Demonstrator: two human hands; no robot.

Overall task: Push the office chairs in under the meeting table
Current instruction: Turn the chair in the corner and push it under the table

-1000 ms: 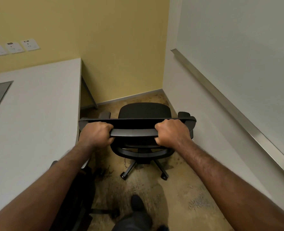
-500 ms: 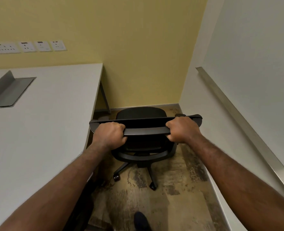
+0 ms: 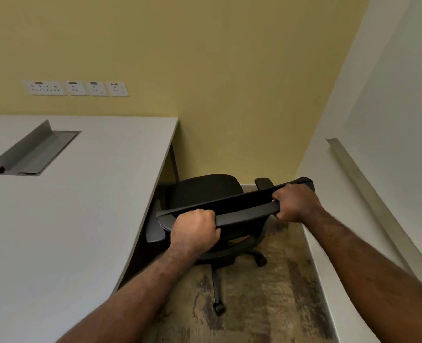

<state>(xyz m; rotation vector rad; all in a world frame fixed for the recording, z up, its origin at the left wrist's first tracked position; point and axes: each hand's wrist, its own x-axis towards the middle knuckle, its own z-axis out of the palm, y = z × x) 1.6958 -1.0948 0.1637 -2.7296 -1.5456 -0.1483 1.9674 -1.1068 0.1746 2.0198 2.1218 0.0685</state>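
A black office chair (image 3: 205,191) on castors stands in the corner beside the grey meeting table (image 3: 81,219). It is turned at an angle, its seat towards the table's far end. My left hand (image 3: 195,229) grips the left end of the backrest's top edge. My right hand (image 3: 295,203) grips the right end of the same edge. The chair's left armrest (image 3: 155,230) lies at the table's curved edge. The right armrest (image 3: 263,182) shows behind the backrest, near the wall.
A yellow wall (image 3: 229,95) closes the far side, with wall sockets (image 3: 76,88) above the table. A white wall with a metal ledge (image 3: 368,184) runs along the right. A cable hatch (image 3: 34,154) is set into the tabletop. Patterned carpet (image 3: 259,305) lies underfoot.
The chair has rolled forward towards the corner and swung so its left side goes towards the table. Both hands kept their grip on the backrest. My view has lifted and turned left.
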